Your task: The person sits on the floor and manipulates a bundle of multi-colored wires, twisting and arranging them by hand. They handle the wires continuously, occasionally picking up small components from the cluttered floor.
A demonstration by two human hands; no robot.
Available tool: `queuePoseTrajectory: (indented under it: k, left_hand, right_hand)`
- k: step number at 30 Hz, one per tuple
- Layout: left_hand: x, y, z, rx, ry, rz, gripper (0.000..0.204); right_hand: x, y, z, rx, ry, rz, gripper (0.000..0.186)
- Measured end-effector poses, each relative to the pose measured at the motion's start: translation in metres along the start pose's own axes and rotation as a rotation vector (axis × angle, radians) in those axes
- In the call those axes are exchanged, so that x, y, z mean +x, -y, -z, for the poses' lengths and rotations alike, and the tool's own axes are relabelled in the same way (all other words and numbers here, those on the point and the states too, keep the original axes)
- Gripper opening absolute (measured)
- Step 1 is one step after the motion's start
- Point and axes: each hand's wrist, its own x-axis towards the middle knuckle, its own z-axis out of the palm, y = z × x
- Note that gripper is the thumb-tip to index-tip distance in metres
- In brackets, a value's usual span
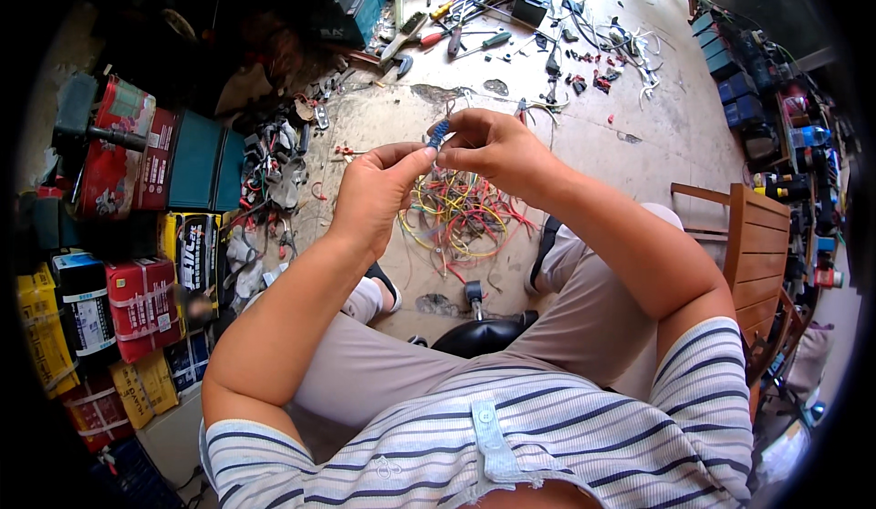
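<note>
Between both hands, in front of me, is a small blue coiled or ridged piece (439, 132); its exact kind is too small to make out. My left hand (370, 185) pinches its lower end between thumb and fingers. From the right, my right hand (493, 149) closes thumb and fingertips on its upper part. Below the hands, a tangled heap of red, yellow and dark wires (465, 222) lies on the floor between my feet.
Screwdrivers (495, 41) and a brush (404, 36) lie ahead on the floor (383, 108). Cut cable scraps (630, 48) are scattered at far right. Boxed batteries (144, 308) are stacked on the left. A wooden chair (759, 263) stands on the right.
</note>
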Motion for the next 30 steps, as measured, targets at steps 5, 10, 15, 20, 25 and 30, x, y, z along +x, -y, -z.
queuePoseTrajectory:
  k: [5, 10, 15, 20, 25, 30]
  left_hand:
    - [0.0, -0.001, 0.0, -0.041, -0.005, -0.008, 0.015]
    - [0.006, 0.0, 0.011, -0.023, -0.009, -0.004, 0.014]
    - [0.008, 0.001, 0.013, -0.049, -0.006, -0.024, 0.016]
    - [0.007, -0.002, 0.008, -0.008, -0.023, -0.02, 0.016]
    - [0.01, -0.009, 0.012, 0.098, 0.003, 0.017, 0.017]
    - [0.021, -0.007, 0.016, 0.071, 0.125, 0.052, 0.018]
  right_hand:
    - [-0.002, 0.004, 0.002, -0.021, 0.049, -0.03, 0.037]
    - [-0.009, 0.011, 0.01, -0.287, -0.007, -0.103, 0.027]
    - [-0.007, -0.005, 0.021, -0.414, 0.022, 0.104, 0.02]
    - [-0.005, -0.005, 0.022, -0.322, -0.059, 0.097, 0.018]
    - [0.001, 0.014, 0.039, -0.367, -0.08, -0.03, 0.023]
    - [0.013, 0.017, 0.045, -0.283, -0.085, -0.046, 0.026]
